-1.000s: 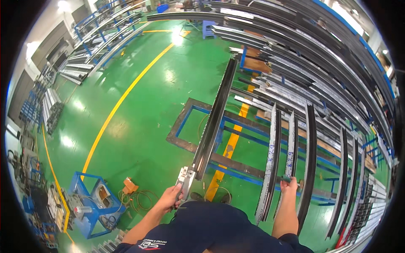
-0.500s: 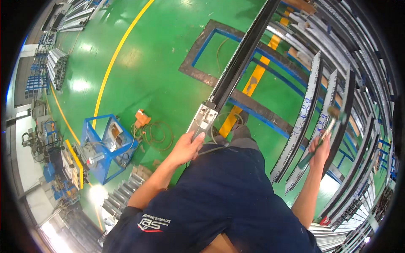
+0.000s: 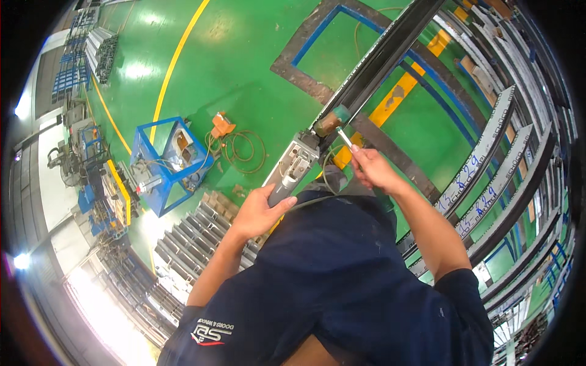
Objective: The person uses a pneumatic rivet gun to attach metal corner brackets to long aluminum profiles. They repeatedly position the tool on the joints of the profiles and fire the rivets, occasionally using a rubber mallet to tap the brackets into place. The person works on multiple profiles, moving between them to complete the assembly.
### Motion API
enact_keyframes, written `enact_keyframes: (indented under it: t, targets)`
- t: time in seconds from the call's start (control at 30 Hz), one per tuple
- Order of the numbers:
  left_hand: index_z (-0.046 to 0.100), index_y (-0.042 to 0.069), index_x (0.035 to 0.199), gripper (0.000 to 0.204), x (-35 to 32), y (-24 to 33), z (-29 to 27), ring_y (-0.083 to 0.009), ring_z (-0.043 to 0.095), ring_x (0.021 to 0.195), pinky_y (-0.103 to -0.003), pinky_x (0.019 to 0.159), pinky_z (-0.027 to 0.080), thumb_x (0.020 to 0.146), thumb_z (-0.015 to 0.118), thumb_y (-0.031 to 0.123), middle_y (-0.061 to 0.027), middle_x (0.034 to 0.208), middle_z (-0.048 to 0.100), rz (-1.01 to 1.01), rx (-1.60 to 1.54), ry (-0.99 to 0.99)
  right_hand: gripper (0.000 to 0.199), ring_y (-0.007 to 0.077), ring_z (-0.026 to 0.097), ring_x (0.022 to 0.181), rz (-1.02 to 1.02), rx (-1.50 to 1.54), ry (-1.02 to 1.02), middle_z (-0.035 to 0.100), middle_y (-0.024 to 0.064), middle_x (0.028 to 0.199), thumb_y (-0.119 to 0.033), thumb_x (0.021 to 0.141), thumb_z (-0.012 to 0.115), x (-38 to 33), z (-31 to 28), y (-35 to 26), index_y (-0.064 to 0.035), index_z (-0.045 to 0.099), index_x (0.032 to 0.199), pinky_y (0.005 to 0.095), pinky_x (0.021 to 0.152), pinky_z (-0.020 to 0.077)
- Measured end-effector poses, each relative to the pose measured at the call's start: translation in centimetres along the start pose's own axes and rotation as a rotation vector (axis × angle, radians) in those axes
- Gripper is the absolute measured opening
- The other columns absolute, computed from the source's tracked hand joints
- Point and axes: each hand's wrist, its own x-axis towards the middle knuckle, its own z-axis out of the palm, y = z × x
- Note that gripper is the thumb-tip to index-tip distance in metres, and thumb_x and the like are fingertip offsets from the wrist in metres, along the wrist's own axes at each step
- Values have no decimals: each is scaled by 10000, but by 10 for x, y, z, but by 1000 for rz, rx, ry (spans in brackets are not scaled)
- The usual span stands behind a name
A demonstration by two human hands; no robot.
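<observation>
My left hand is wrapped around the grey handle end of a silver metal power tool or fixture, which sits at the near end of a long black profile. In my right hand is a mallet with a brownish and green head and a pale metal shaft. The mallet's head lies over the profile's near end, right beside the silver block. Whether it touches the profile I cannot tell.
A dark-topped blue frame stand is under the profile. To the right, several printed-film profiles lie on racks. On the left stand a blue open frame, an orange foot pedal with coiled hose, and stacked grey profiles.
My right hand has swung the mallet from the right-hand racks leftward onto the profile's near end. My left hand stays on the grey handle. The whole view has shifted.
</observation>
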Motion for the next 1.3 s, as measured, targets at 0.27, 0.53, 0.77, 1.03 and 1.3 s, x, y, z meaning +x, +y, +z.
enact_keyframes:
  t: [0.27, 0.53, 0.77, 1.03, 1.3]
  targets:
    - [727, -23, 1113, 443, 0, 9, 0, -177, 660, 708, -377, 685, 534, 968, 797, 391, -107, 779, 716, -60, 44, 19, 563, 124, 421, 451, -279, 495, 268, 496, 10, 606, -598, 1140, 358, 4, -36, -28, -115, 558, 933, 302, 450, 366]
    - [733, -22, 1140, 448, -2, 9, -4, -202, 688, 766, -386, 749, 551, 946, 814, 373, -153, 859, 744, -84, 22, -9, 553, 119, 393, 463, -147, 332, 299, 455, -11, 609, -590, 1132, 419, -5, -40, -54, -139, 524, 830, 298, 434, 319]
    - [712, -31, 1243, 523, -1, 3, 1, -329, 756, 870, -429, 836, 567, 940, 812, 382, -229, 978, 777, -6, 108, 63, 589, 131, 436, 454, -30, -120, -19, 467, -1, 574, -581, 1135, 411, 1, 19, -16, -111, 543, 807, 315, 420, 361]
    - [702, -31, 1242, 523, 4, 15, 4, -378, 756, 923, -453, 853, 565, 940, 805, 384, -263, 991, 760, 111, 85, 65, 517, 90, 317, 455, -262, 473, 517, 372, -50, 616, -599, 1137, 399, -40, -86, -97, -168, 467, 861, 289, 455, 270]
    - [704, -20, 1200, 460, 33, 54, 3, -401, 741, 931, -464, 846, 556, 951, 790, 357, -250, 995, 757, 82, 60, -10, 587, 143, 421, 444, -299, -197, 335, 453, -11, 552, -589, 1125, 439, 31, -46, -18, -149, 524, 747, 300, 426, 337]
